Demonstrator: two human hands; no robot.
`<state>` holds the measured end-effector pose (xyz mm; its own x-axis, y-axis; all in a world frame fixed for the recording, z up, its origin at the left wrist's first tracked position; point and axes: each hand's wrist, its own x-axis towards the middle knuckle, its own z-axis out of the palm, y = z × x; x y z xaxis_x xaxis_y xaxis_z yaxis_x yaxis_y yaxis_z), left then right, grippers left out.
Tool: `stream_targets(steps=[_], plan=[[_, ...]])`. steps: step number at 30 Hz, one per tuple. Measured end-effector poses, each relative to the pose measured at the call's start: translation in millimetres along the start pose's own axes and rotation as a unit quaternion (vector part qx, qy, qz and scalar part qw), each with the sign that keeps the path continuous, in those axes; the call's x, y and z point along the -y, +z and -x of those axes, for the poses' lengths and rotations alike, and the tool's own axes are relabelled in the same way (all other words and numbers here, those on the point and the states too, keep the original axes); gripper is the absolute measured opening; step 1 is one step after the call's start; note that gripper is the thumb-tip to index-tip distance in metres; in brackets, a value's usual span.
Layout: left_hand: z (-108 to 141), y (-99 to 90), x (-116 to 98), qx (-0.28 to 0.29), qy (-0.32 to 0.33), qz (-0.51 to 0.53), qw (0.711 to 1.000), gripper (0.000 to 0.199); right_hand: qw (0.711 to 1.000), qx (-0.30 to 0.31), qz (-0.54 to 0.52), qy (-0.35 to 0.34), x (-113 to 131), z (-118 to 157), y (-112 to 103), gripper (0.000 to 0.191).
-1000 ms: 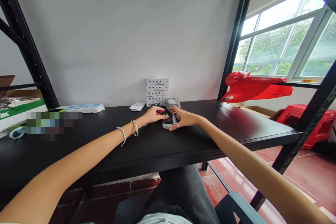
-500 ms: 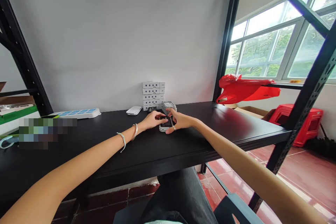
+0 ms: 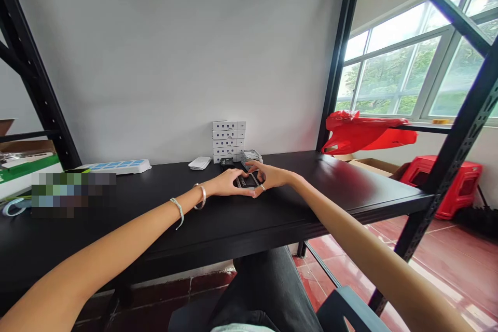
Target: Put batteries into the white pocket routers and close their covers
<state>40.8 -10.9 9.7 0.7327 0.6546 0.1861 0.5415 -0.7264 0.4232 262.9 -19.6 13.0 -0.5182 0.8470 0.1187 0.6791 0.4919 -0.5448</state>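
A small pale-edged device like a mobile phone (image 3: 248,181) lies low at the table, its back facing up with a black labelled battery showing. My left hand (image 3: 227,182) grips it from the left, thumb along the near edge. From the right, my right hand (image 3: 271,175) curls around it, with a ring on one finger. The two thumbs meet at the near side and hide that rim. Just behind the hands are small black pieces (image 3: 226,164) and a pile of grey phone-like devices (image 3: 252,155). Thin white covers (image 3: 200,163) lie stacked to the left.
White boxes (image 3: 224,140) are stacked against the wall on the black table (image 3: 163,228). A white power strip (image 3: 132,167) lies left, near a roll of tape (image 3: 14,207). Black rack posts (image 3: 338,57) flank the table, with a red plastic bag (image 3: 365,132) at the right.
My left thumb has gone from the battery's top to the device's near edge. My right hand's fingers have closed in, and its thumb now meets the left one.
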Motion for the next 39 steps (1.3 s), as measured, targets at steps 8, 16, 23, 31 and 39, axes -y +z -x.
stream_targets(steps=[8, 16, 23, 31, 39], plan=[[14.5, -53.5, 7.4, 0.131, -0.086, -0.019, 0.987, 0.098, 0.989, -0.138, -0.01, -0.05, 3.7, -2.6, -7.1, 0.048], [32.6, -107.9, 65.3, 0.158, -0.203, -0.078, 0.963, 0.076, 0.919, -0.359, 0.052, 0.153, -9.0, -17.0, -14.7, 0.041], [32.9, -112.7, 86.1, 0.086, -0.203, -0.022, 0.975, 0.088, 0.911, -0.33, 0.025, 0.247, -29.3, -37.4, -24.7, 0.044], [12.4, -86.2, 74.2, -0.073, -0.125, -0.069, 0.987, 0.044, 0.931, -0.274, -0.012, 0.242, -22.7, -44.7, -22.2, 0.037], [-15.1, -70.5, 65.0, -0.137, -0.141, -0.029, 0.98, 0.017, 0.935, -0.29, 0.065, 0.193, -0.8, -15.6, -20.6, 0.037]])
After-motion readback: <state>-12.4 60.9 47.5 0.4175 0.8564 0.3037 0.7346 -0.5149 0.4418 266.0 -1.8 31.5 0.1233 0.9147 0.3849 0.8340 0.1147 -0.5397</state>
